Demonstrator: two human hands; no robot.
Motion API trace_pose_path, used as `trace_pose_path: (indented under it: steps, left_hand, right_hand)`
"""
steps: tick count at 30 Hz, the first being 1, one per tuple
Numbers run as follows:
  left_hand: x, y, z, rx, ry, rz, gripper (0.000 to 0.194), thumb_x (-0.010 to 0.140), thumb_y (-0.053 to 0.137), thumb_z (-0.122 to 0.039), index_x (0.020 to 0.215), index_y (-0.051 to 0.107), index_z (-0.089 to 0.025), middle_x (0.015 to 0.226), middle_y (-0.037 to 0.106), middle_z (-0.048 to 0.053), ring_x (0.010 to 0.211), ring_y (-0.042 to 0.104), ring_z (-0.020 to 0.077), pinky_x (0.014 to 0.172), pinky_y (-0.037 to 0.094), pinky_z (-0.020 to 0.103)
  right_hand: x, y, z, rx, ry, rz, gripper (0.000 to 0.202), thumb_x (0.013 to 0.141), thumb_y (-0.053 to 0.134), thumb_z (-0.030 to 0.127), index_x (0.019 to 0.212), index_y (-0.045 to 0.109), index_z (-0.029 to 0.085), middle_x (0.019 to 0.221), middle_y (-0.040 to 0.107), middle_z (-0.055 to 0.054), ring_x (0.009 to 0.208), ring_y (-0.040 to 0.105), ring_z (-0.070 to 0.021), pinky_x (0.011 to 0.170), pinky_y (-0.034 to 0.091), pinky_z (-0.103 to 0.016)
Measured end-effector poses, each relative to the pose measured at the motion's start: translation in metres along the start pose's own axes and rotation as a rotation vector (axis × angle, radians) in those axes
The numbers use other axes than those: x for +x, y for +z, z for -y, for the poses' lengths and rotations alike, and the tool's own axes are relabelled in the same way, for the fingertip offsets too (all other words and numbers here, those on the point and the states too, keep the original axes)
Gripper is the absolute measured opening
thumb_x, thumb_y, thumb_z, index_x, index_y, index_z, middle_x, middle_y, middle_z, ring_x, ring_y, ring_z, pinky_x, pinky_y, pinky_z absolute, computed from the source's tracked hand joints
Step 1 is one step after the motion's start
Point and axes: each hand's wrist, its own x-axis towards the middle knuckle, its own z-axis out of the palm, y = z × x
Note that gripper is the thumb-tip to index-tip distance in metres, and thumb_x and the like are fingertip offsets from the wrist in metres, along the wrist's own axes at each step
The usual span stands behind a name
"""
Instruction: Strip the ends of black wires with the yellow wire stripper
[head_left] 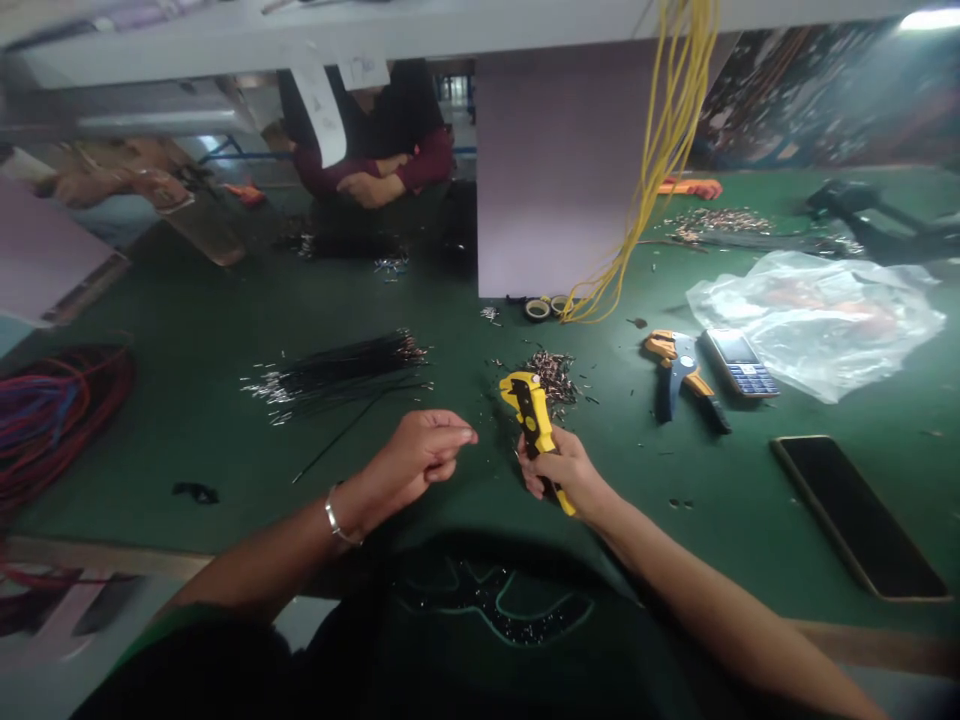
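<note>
My right hand [566,470] is wrapped round the handles of a yellow and black wire stripper [529,412], its head pointing away from me. To its left, my left hand [431,447] is closed with thumb and forefinger pinched together; whatever they hold is too small to make out. Just beyond the tool lies a heap of small copper-coloured wire offcuts [555,375]. A bundle of short black wires [345,365], with pale ends at the left and copper ends at the right, rests beyond my left hand. One black wire [334,440] lies apart, nearer to me.
At the right are an orange and blue wire stripper [681,375], a keypad phone [739,362], a smartphone [859,515] and a clear plastic bag [817,310]. Yellow wires [675,120] hang from the shelf. Red and blue cable coils [56,425] sit left. A person with folded arms [379,180] is opposite.
</note>
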Motion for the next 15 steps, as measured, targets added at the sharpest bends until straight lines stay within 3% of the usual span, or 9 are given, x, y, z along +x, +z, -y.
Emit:
trace_pose_path:
  steps: [6, 11, 15]
  left_hand:
    - [0.004, 0.002, 0.000, -0.073, -0.058, 0.060, 0.008, 0.068, 0.070, -0.017, 0.066, 0.066, -0.011, 0.041, 0.022, -0.010, 0.037, 0.015, 0.0009, 0.038, 0.011, 0.019]
    - [0.008, -0.001, -0.003, -0.082, -0.049, 0.079, 0.005, 0.068, 0.070, -0.016, 0.068, 0.067, -0.011, 0.040, 0.021, -0.011, 0.037, 0.014, 0.0012, 0.039, 0.010, 0.020]
    - [0.009, -0.004, -0.007, -0.070, -0.014, 0.077, 0.005, 0.069, 0.069, -0.017, 0.067, 0.067, -0.012, 0.041, 0.021, -0.010, 0.038, 0.013, 0.0016, 0.039, 0.010, 0.021]
  right_hand:
    - [-0.004, 0.000, 0.012, 0.065, 0.009, 0.085, 0.026, 0.053, 0.052, 0.009, 0.078, 0.055, 0.017, 0.055, 0.053, 0.004, 0.042, 0.047, -0.0111, 0.042, 0.040, -0.026]
    - [-0.006, -0.005, 0.018, -0.003, -0.003, 0.204, 0.034, 0.053, 0.054, 0.008, 0.086, 0.058, 0.015, 0.061, 0.059, 0.001, 0.052, 0.053, -0.0141, 0.054, 0.042, -0.028]
    - [-0.007, -0.005, 0.022, -0.047, 0.003, 0.223, 0.035, 0.053, 0.055, 0.008, 0.087, 0.058, 0.015, 0.065, 0.061, 0.000, 0.055, 0.054, -0.0151, 0.058, 0.041, -0.030]
